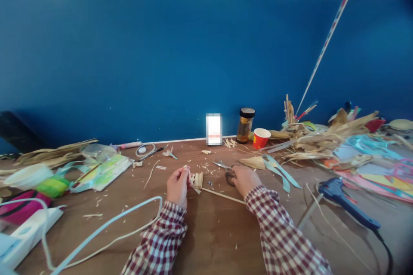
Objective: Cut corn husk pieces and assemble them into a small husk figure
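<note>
My left hand point(178, 185) is closed, pinching a pale straw strip next to a small bundle of cut straw pieces point(198, 180) on the brown table. My right hand point(244, 179) rests over the dark handles of a pair of scissors point(223, 167), whose blades point left; the fingers curl round the handles. A thin wooden stick point(222, 196) lies on the table between the two hands. Both arms wear red-and-white checked sleeves.
A blue glue gun point(346, 203) lies at the right with its cord. A red paper cup point(260, 138) and a dark-lidded jar point(245, 125) stand by the blue wall. Dried husks point(325, 139) pile at right; ribbons, a white bowl point(27, 175) and packets at left.
</note>
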The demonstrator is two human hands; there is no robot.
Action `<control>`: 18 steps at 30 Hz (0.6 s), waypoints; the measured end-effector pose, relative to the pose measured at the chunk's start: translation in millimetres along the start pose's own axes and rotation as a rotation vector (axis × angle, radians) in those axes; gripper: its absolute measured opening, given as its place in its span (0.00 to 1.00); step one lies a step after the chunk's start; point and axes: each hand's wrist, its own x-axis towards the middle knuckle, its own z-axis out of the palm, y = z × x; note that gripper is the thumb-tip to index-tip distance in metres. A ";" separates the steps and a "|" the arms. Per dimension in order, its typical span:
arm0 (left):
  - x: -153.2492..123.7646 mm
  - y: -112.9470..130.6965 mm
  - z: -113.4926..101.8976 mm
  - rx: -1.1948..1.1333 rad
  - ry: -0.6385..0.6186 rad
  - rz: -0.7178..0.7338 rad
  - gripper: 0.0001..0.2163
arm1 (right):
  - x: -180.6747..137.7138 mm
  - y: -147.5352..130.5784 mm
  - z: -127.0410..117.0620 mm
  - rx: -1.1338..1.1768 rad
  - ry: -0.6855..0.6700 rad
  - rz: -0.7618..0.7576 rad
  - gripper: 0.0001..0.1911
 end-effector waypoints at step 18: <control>-4.6 2.0 2.1 0.091 -0.023 0.093 0.11 | -89.5 -89.3 -77.2 1.653 -0.127 -0.273 0.14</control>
